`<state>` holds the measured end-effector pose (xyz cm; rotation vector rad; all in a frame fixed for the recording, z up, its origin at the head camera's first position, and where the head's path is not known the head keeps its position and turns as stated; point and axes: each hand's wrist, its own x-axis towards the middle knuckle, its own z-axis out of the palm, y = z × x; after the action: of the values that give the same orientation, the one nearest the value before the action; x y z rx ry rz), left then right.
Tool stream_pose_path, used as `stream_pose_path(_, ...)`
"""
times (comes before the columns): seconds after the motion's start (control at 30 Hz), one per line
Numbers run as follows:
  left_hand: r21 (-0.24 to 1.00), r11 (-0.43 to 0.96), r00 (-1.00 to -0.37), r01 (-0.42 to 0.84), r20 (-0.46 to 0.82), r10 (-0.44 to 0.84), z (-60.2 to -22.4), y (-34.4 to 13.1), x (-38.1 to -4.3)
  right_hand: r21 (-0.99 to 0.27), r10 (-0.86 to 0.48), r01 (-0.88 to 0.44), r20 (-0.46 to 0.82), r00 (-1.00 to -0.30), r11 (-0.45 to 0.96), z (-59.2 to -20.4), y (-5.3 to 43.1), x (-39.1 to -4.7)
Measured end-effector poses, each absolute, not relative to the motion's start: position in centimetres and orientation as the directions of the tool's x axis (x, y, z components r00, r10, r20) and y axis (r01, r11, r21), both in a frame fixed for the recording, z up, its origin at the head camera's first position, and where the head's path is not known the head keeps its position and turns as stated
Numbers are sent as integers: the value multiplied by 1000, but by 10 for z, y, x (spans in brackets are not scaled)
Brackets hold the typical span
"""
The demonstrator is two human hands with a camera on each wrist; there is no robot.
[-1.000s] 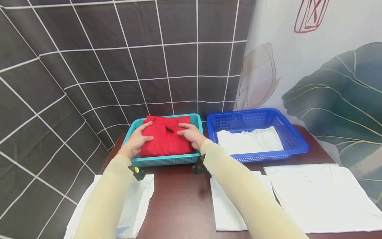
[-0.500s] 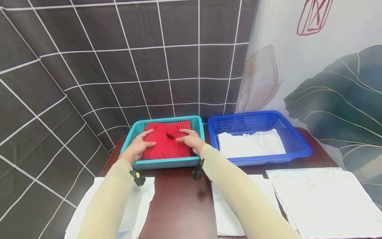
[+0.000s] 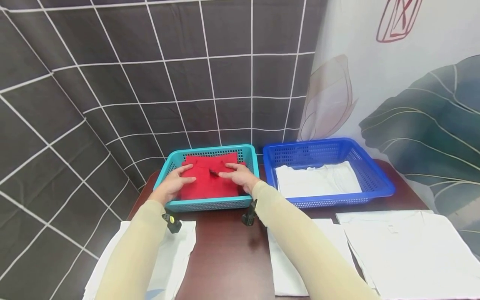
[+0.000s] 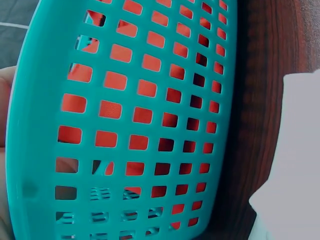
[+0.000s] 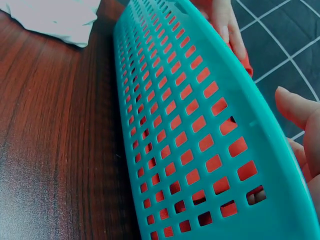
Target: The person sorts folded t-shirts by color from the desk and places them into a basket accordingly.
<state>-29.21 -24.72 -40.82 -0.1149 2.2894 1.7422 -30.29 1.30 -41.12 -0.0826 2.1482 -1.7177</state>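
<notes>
A folded red shirt point(image 3: 206, 185) with a small dark mark lies inside the teal basket point(image 3: 210, 204). My left hand point(image 3: 170, 185) rests on the shirt's left side, thumb and forefinger spread and fairly straight. On the right side, my right hand point(image 3: 241, 177) touches the shirt with extended fingers; its remaining fingers are hidden at the basket's side. Through the holes of the basket wall point(image 4: 127, 120), red cloth shows in the left wrist view. The right wrist view has my right thumb point(image 5: 295, 107) above the rim, away from the fingers below.
Right of the teal basket stands a blue basket point(image 3: 337, 199) holding a white folded garment point(image 3: 318, 181). White folded garments lie on the dark wooden table point(image 3: 221, 250): one at left front point(image 3: 174, 250), others at right point(image 3: 412, 254). A gridded dark curtain point(image 3: 180, 79) hangs behind.
The red shirt has sunk lower into the teal basket, and both hands have gone down with it. The right fingers have shifted slightly left across the shirt.
</notes>
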Motion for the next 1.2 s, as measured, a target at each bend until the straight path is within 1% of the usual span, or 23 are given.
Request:
stream_pose_path(0.13,898,408,-975,-167,-212,68,-408,-250,-292,-944,-275,194,-267,-923,267,-411,13,-302)
stream_pose_path(0.27,819,565,-985,-95,-158,64,-405,-254,-289,-944,-258,158,-236,-937,288,-412,11,-302)
stream_pose_path(0.4,774,632,-990,-29,-111,90,-395,-252,-281,-948,-234,66,-144,-962,312,-409,11,-303)
stream_pose_path(0.5,733,680,-991,4,-88,101,-383,-248,-270,-953,-239,17,-94,-966,303,-399,14,-300)
stream_pose_path(0.63,661,745,-989,90,-28,145,-369,-236,-253,-965,-302,-33,-49,-952,259,-375,30,-285)
stream_pose_path(0.73,614,761,-974,210,63,218,-362,-222,-235,-950,-356,-128,19,-934,286,-357,55,-266)
stream_pose_path(0.83,548,757,-934,355,170,315,-360,-202,-208,-908,-412,-257,105,-905,331,-346,89,-238)
stream_pose_path(0.9,484,743,-887,462,231,401,-360,-184,-186,-863,-453,-347,160,-877,367,-342,115,-214)
stream_pose_path(0.97,413,721,-830,557,259,493,-364,-164,-162,-810,-488,-428,207,-848,401,-343,140,-189)
stream_pose_path(1.1,302,652,-717,695,227,659,-376,-122,-120,-656,-546,-580,292,-786,484,-360,189,-144)
stream_pose_path(1.2,240,627,-667,742,167,726,-390,-96,-103,-580,-546,-606,303,-781,544,-380,220,-121)
